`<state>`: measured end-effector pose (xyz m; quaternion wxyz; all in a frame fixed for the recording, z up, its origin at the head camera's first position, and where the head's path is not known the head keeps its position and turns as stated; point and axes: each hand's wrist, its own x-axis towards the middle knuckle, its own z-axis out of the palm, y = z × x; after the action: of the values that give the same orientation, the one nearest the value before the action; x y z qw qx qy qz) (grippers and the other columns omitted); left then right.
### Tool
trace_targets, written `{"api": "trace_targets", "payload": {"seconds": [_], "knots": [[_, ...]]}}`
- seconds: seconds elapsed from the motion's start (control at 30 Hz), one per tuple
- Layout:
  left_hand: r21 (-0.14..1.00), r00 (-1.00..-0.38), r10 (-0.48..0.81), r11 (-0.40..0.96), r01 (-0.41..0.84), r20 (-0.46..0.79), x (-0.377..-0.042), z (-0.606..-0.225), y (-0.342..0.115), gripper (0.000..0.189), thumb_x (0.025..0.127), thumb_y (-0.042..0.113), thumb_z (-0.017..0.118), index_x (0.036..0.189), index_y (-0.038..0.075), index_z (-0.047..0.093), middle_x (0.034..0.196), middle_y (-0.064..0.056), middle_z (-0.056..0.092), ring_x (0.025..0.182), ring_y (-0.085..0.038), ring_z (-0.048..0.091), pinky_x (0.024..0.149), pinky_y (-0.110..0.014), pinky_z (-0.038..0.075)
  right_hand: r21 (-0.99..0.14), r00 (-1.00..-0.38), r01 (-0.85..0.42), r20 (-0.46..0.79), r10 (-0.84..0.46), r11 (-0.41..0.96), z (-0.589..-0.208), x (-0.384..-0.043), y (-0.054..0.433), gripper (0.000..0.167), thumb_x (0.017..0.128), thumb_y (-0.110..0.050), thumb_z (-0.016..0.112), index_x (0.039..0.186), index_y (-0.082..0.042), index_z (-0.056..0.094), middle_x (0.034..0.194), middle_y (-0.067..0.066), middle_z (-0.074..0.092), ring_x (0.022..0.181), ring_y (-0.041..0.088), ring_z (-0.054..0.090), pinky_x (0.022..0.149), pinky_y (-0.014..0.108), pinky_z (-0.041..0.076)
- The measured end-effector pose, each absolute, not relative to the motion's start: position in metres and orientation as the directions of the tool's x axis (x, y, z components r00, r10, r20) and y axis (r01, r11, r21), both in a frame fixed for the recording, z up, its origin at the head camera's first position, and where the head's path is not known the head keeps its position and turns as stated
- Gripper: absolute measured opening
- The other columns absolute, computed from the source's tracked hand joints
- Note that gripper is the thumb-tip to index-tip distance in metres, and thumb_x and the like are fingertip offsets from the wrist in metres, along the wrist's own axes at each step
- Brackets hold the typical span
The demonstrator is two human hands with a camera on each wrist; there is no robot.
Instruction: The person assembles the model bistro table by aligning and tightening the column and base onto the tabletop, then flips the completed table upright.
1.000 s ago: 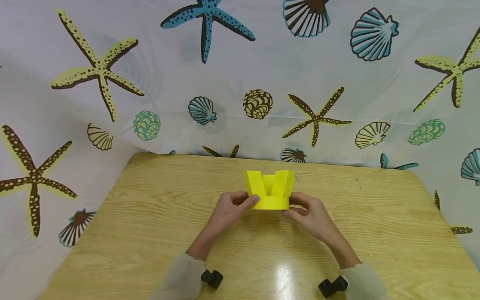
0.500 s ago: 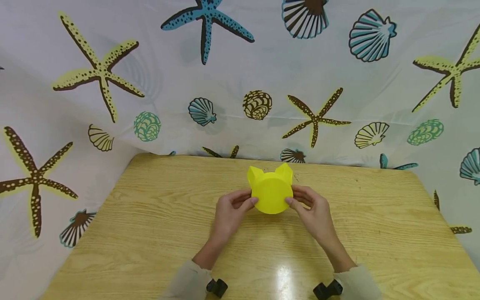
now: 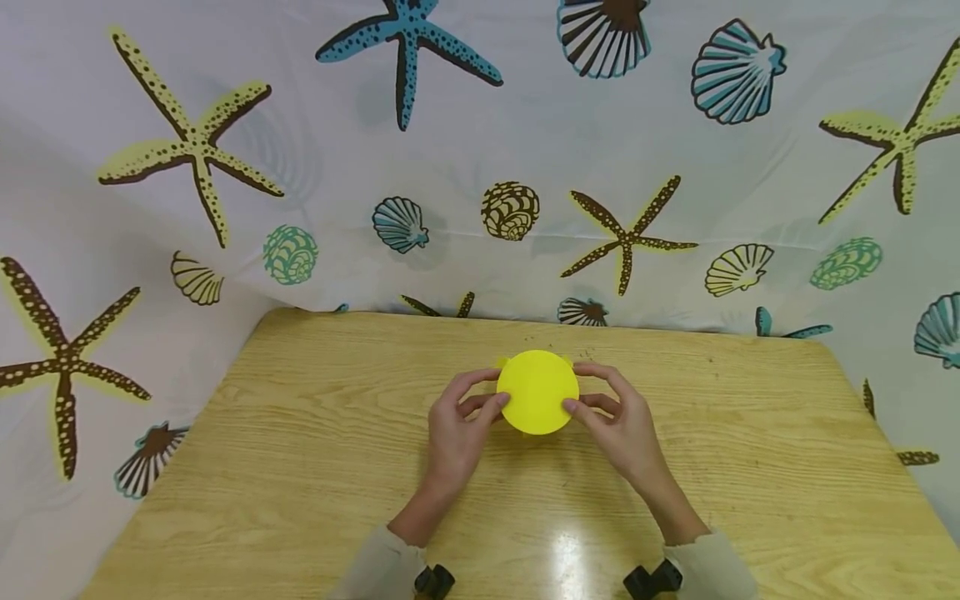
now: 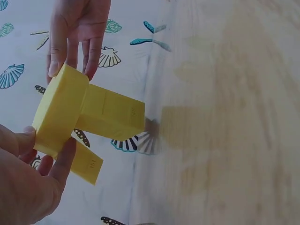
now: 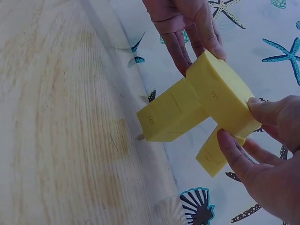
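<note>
Both hands hold up one yellow plastic part [image 3: 537, 393], a round disc base with block-shaped prongs. In the head view its flat circular face is turned up to the camera and hides most of the prongs. My left hand [image 3: 456, 429] pinches the rim at the left, thumb at the edge of the face and fingers behind. On the opposite side my right hand [image 3: 622, 425] pinches the rim in the same way. Both wrist views show the prongs [image 4: 112, 111] sticking out from the base, with small engraved marks on them. The right wrist view shows digits on the base's side [image 5: 215, 96].
A light wood-grain table [image 3: 300, 467] lies under the hands. Behind it and along the sides hangs a white cloth [image 3: 465, 125] printed with starfish and shells. A black wrist camera [image 3: 435, 581] sits at each cuff.
The yellow part has tipped over in the hands: its prongs pointed up one second ago, and now its round face shows. The right thumb has moved from below the part onto the edge of that face.
</note>
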<state>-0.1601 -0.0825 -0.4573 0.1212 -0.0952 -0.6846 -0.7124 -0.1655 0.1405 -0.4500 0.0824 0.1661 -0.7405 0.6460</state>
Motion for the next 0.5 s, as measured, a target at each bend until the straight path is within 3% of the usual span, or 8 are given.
{"api": "trace_targets", "payload": {"seconds": [0.23,0.5], "knots": [[0.951,-0.952,0.004,0.029,0.306,0.306,-0.1639,-0.4565,-0.0859,0.039,0.093,0.002,0.072,0.132,0.006,0.069,0.126,-0.012,0.064,0.098,-0.033,0.072,0.080,-0.036,0.062,-0.927,-0.915,-0.367,0.346,-0.206,0.073,-0.4504,-0.1683,0.1451,0.044,0.096,0.001,0.070,0.138,-0.002,0.059,0.140,0.015,0.057,0.098,0.028,0.071,0.083,0.046,0.060],[0.966,-0.967,0.054,0.066,0.250,0.247,-0.1677,-0.4644,-0.0897,0.040,0.095,0.007,0.072,0.135,0.010,0.069,0.121,-0.012,0.065,0.096,-0.031,0.072,0.082,-0.040,0.061,-0.945,-0.929,-0.311,0.280,-0.243,0.102,-0.4566,-0.1681,0.1495,0.044,0.099,-0.006,0.068,0.142,-0.004,0.060,0.146,0.013,0.056,0.102,0.026,0.072,0.086,0.047,0.059]]}}
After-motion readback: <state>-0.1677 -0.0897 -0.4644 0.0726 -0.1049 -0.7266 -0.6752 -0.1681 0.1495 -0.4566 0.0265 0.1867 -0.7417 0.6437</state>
